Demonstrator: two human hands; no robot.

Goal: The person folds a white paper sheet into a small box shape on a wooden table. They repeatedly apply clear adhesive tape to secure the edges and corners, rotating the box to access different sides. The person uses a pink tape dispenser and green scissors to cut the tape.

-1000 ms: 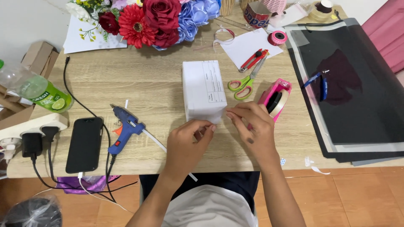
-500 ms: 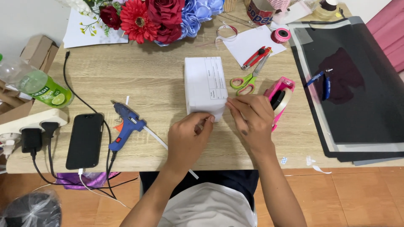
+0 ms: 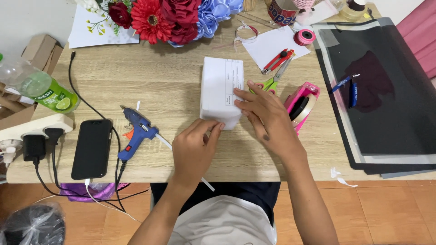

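The left hand [image 3: 194, 147] pinches the near edge of the white box [image 3: 221, 93], thumb and fingers closed on the paper flap there. Half a second ago this hand sat a little lower and to the left; it now grips right at the box's near corner. The right hand [image 3: 265, 115] has slid up along the box's right side since then, and lies flat with fingers spread, pressing the wrap down, not closed around anything. The flap thus looks held in place, with the fold being smoothed.

The box lies on the wooden table [image 3: 136, 81], between and just beyond both hands.

Left of the left hand lie a blue glue gun [image 3: 135, 131] and a black phone [image 3: 92, 148]. Just right of the right hand stands a pink tape dispenser [image 3: 302, 103]. Beyond its fingertips lie scissors [image 3: 271, 81], then a red cutter [image 3: 278, 60], and farthest off the flowers [image 3: 168, 16].
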